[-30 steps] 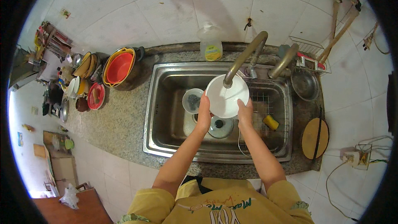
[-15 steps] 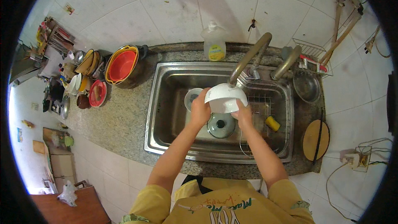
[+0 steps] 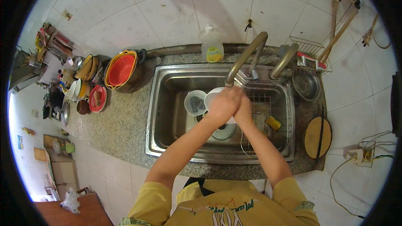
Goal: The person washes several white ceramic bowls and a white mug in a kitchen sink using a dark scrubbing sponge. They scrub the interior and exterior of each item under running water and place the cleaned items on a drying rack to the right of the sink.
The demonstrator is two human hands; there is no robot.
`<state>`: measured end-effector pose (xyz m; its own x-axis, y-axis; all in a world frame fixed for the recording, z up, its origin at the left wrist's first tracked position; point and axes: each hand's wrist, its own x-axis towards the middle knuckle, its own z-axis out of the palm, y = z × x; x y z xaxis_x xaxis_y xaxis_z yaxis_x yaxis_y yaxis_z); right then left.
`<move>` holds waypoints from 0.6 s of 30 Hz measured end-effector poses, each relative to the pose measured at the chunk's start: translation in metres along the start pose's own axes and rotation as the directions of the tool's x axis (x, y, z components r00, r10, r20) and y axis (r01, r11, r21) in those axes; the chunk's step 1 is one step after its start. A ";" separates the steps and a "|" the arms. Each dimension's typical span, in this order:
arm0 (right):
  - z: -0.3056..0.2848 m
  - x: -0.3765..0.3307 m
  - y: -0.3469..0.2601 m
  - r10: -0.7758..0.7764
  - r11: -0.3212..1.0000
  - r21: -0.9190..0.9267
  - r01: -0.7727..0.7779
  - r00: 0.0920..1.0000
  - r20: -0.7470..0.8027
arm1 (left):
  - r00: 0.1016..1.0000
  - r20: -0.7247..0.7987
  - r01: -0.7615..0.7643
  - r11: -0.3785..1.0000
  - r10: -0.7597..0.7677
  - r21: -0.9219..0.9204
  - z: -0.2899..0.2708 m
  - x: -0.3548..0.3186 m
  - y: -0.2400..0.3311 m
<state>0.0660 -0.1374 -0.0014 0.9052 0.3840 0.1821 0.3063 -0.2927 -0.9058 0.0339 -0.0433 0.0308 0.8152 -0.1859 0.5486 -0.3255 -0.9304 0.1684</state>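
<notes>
A white bowl (image 3: 210, 97) is under the faucet spout (image 3: 229, 83), mostly covered by my hands. My left hand (image 3: 224, 105) lies across it, its fingers hidden where the hands meet. Close against its right side, my right hand (image 3: 243, 108) is closed at the bowl, its fingertips out of sight. A smaller white bowl (image 3: 195, 93) with something grey inside stands in the sink just left of them. Below my hands, a glass lid with a black knob (image 3: 221, 127) lies on the sink bottom, partly hidden by my left forearm.
A wire rack (image 3: 261, 100) and a yellow sponge (image 3: 273, 123) are at the right of the steel sink (image 3: 151, 113). Behind stands a soap bottle (image 3: 211, 46). Red and yellow baskets in a pot (image 3: 121, 69) sit left; a metal bowl (image 3: 306, 84) and a round board (image 3: 317, 138) are right.
My hands have come together over the white bowl, the left moving right across it. The bowl has tipped and is now mostly covered. The small bowl shows more fully.
</notes>
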 end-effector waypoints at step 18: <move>-0.009 0.000 0.017 0.505 0.692 0.697 -0.186 0.815 -0.283 | 0.234 0.828 0.373 -0.739 -0.510 -0.560 0.049 -0.066 0.025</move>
<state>0.0733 -0.1499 -0.0133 0.9761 -0.0831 -0.2007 -0.1620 0.3367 -0.9276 -0.0041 -0.0698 -0.0416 0.7534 0.1690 -0.6355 0.2761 0.7957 0.5390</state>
